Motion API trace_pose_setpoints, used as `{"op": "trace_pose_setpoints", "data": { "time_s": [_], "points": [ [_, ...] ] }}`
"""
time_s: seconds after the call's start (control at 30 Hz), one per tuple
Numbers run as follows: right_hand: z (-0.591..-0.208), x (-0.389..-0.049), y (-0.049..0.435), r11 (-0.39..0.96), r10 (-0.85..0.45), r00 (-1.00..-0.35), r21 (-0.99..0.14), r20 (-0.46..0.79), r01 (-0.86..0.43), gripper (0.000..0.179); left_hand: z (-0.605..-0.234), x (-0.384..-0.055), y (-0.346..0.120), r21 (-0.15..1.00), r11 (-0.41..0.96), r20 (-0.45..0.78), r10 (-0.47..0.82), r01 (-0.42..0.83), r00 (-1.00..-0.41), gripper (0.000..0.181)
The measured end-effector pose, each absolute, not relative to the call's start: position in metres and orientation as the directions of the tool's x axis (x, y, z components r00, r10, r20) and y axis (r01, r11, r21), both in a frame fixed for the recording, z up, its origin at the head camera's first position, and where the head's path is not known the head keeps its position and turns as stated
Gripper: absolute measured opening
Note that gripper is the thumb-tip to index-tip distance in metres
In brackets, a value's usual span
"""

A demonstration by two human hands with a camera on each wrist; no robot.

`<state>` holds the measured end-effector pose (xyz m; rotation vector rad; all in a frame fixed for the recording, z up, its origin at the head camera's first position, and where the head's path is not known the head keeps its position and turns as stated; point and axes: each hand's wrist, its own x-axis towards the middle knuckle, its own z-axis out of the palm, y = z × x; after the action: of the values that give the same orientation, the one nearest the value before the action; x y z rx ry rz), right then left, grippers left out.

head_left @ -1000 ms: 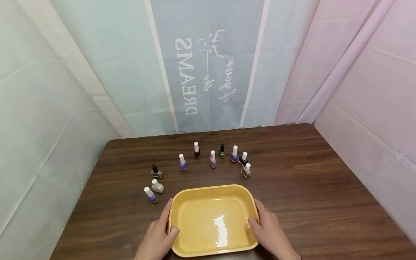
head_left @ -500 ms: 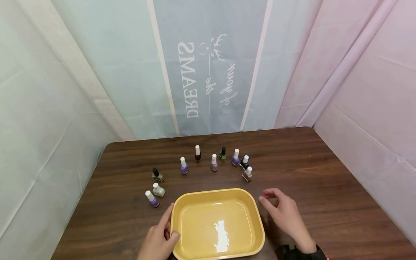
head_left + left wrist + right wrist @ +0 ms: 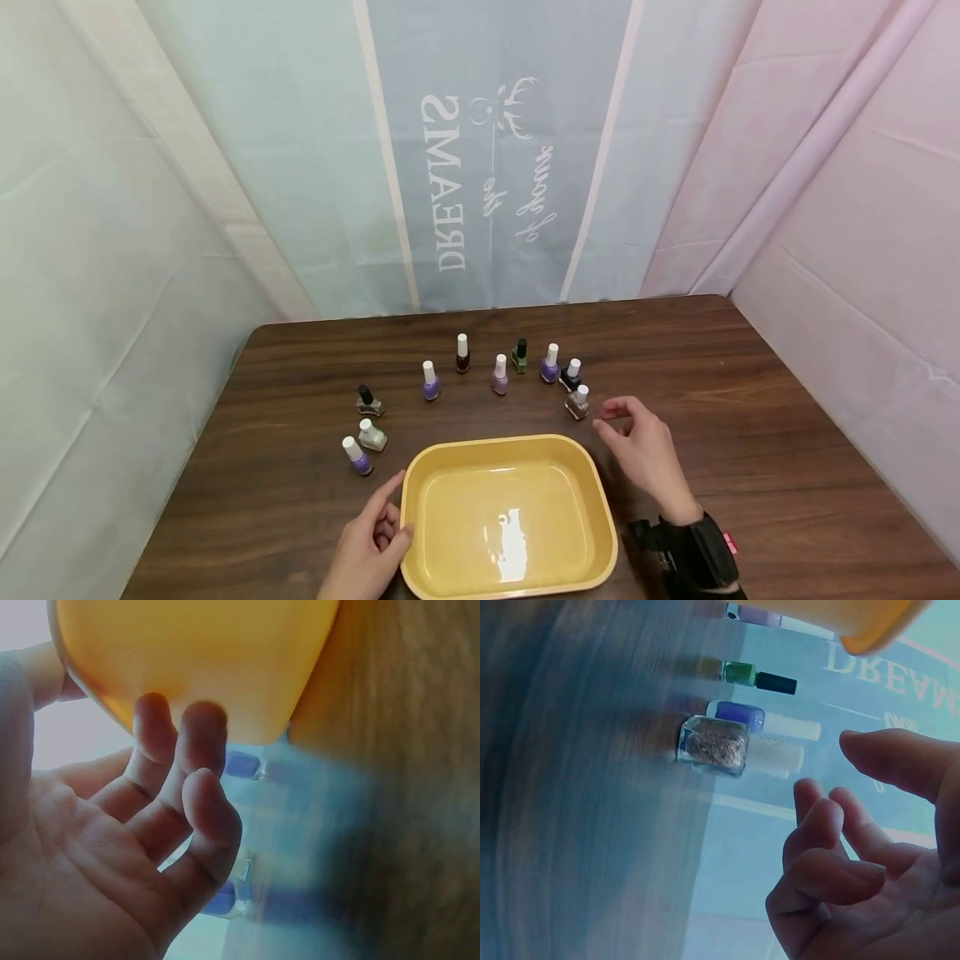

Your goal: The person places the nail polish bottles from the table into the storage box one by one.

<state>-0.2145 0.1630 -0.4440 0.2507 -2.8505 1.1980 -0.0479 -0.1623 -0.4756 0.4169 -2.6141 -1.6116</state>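
head view: left hand [image 3: 366,546] pinches the glossy yellow rectangular tray [image 3: 450,517], lower centre; right hand [image 3: 645,454], empty, half-agape, is beside the glittery brown glass bottle [image 3: 576,407], right of centre; i'd straddle its white cap [image 3: 582,392].

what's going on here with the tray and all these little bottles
A person's left hand holds the left edge of a yellow tray. Their right hand, thumb and index finger apart, is close to a white-capped, glittery brownish bottle without touching it. Ten nail polish bottles, that one included, stand on the wooden table beyond and beside the tray; none is in it.
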Motion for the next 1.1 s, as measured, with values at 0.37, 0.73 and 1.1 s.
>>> {"op": "trace_pose_setpoints", "data": {
  "time_s": [0.37,0.73,1.1],
  "points": [
    [-0.451,-0.239,0.147,0.673,-0.111,-0.993,-0.732,0.045,-0.108,0.034,-0.48,-0.049,-0.16,0.943,0.32,0.026,-0.337,-0.089,-0.941,0.043],
    [-0.461,-0.255,0.14,0.658,-0.088,-0.996,-0.751,0.006,-0.062,0.036,-0.479,-0.056,-0.151,0.975,0.219,0.058,-0.357,-0.024,-0.932,0.041],
    [-0.462,-0.261,0.136,0.657,-0.083,-0.996,-0.751,0.011,-0.063,0.033,-0.476,-0.061,-0.144,0.975,0.13,-0.112,-0.415,-0.181,-0.903,0.036]
  ]
}}
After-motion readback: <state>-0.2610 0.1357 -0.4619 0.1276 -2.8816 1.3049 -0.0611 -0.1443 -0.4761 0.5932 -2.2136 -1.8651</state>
